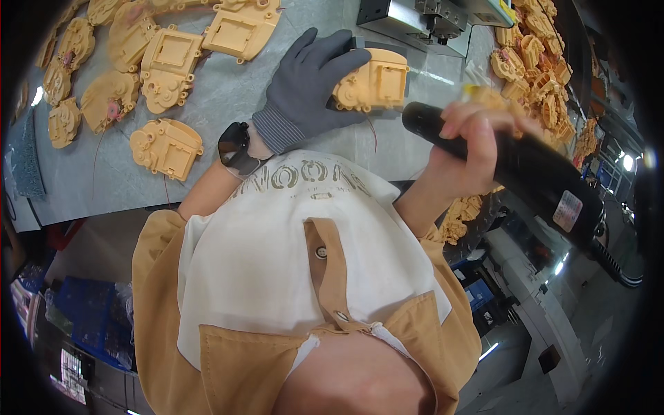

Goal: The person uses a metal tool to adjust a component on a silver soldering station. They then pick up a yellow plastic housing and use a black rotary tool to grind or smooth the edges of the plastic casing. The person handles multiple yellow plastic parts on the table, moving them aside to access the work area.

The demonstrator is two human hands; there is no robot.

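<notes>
A grey knit work glove covers my left hand, whose thumb and fingers grip the left side of a yellow-orange plastic housing. The housing rests on a dark block on the bench, and a thin red wire hangs from its near side. Bare and slightly blurred, my right hand is wrapped round a black electric screwdriver with a cord at its rear end. Its front end points left, just right of the housing and apart from it. No bit can be made out at its front.
A single similar housing lies left of my left forearm, and several more spread over the far left of the grey bench. A metal device stands behind. Many yellow-orange parts are heaped at the right.
</notes>
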